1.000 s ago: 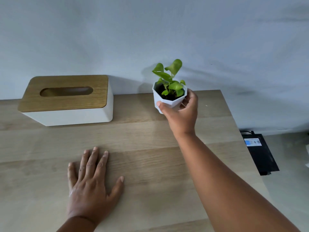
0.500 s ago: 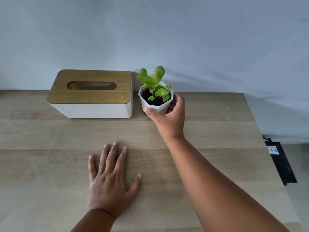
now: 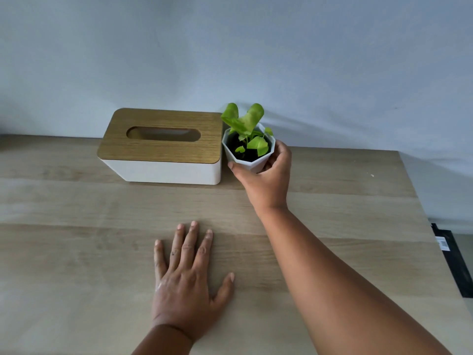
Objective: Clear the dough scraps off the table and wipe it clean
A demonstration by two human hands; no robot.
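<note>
My right hand [image 3: 266,180] grips a small white faceted pot with a green plant [image 3: 247,147] at the back of the light wooden table [image 3: 76,239]. The pot stands right beside the right end of a white tissue box with a wooden lid [image 3: 161,147]. My left hand [image 3: 186,280] lies flat on the table in the near middle, fingers straight and spread. A tiny white speck [image 3: 372,175] lies on the table at the far right. No cloth is in view.
A pale blue wall runs behind the table. The table's right edge falls off near a black flat object [image 3: 455,262] on the floor.
My right hand has carried the plant pot leftward to a spot next to the tissue box. The view has shifted right and down. My left hand stays flat on the table.
</note>
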